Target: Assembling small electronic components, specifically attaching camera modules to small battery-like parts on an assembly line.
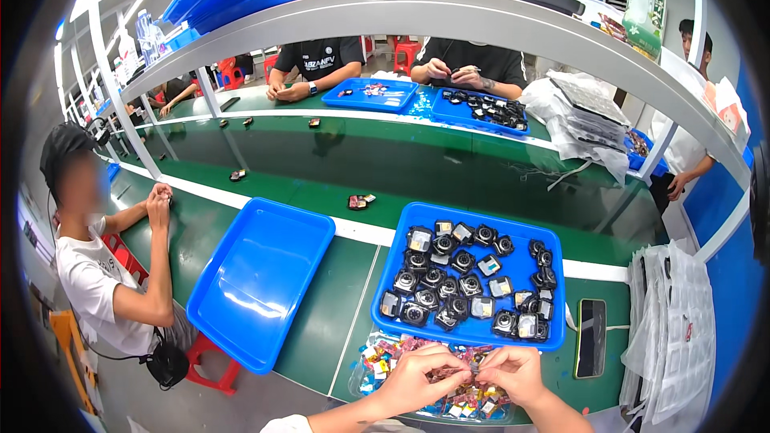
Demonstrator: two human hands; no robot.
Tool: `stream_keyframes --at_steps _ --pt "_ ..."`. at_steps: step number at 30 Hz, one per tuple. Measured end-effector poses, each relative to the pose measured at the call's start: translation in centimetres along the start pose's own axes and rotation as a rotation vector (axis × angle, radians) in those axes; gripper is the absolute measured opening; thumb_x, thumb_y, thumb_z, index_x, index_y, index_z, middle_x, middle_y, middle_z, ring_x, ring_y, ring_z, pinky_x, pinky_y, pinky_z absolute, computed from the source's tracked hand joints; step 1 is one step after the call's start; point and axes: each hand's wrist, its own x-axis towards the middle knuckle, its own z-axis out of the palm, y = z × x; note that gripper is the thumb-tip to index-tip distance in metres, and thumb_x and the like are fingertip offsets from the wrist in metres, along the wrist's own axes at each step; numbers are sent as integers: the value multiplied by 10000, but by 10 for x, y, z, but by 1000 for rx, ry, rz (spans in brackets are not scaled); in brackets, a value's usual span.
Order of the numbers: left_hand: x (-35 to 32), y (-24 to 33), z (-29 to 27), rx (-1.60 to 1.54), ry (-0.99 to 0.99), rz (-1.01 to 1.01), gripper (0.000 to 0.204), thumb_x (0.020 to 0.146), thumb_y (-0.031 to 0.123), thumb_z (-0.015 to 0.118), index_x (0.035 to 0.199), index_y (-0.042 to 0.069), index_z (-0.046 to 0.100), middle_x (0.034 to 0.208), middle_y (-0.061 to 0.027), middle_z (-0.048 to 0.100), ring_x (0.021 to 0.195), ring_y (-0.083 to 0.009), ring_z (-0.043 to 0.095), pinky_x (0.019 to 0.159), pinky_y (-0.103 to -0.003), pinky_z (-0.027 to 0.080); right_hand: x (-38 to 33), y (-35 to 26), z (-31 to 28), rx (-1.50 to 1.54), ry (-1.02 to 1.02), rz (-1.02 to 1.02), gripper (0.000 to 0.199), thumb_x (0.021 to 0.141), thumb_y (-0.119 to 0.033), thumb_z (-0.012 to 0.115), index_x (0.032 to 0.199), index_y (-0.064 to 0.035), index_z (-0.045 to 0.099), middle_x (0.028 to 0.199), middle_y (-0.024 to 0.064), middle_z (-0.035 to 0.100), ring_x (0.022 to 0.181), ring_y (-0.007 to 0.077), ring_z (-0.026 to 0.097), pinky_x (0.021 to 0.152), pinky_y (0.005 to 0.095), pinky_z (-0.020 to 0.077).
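My left hand (423, 378) and my right hand (513, 375) meet fingertip to fingertip at the near table edge. Both pinch a small dark part (474, 370), mostly hidden by the fingers, so its kind does not show. Right below them lies a clear plastic tray (357, 385) of small loose parts (383, 354) in red, yellow, blue and white. Just beyond my hands, a blue tray (472, 338) holds many black square watch-like cases (433, 277); some show round dark faces, others pale flat backs.
Left of it lies a bare blue tray (261, 273). A phone (591, 337) and stacked white plastic trays (670, 329) are at right. Small parts (361, 202) ride the green conveyor (449, 172). A grey shelf (481, 6) crosses above. A co-worker (120, 273) sits left; others work opposite.
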Motion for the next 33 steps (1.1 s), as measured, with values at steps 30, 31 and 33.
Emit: stream_keyframes --at_steps 30,31,33 --pt "3 -8 -1 -231 36 -37 93 733 6 747 811 20 699 778 -61 651 751 -153 598 685 -272 465 31 -23 -21 -1300 106 -558 316 725 -145 700 1025 -55 655 1028 60 636 923 257 557 784 364 416" --pt "3 -8 -2 -228 36 -39 91 735 7 746 812 19 699 779 -62 652 751 -153 599 685 -273 465 31 -28 -20 -1336 146 -509 372 730 -179 694 1078 -58 643 1081 64 630 974 261 545 813 373 395" --pt "3 -9 -3 -222 35 -44 87 740 10 743 814 18 699 781 -65 652 751 -153 600 685 -275 466 30 -31 -18 -1449 139 -404 523 692 -350 741 1120 -69 633 1148 58 599 1043 250 510 833 383 355"
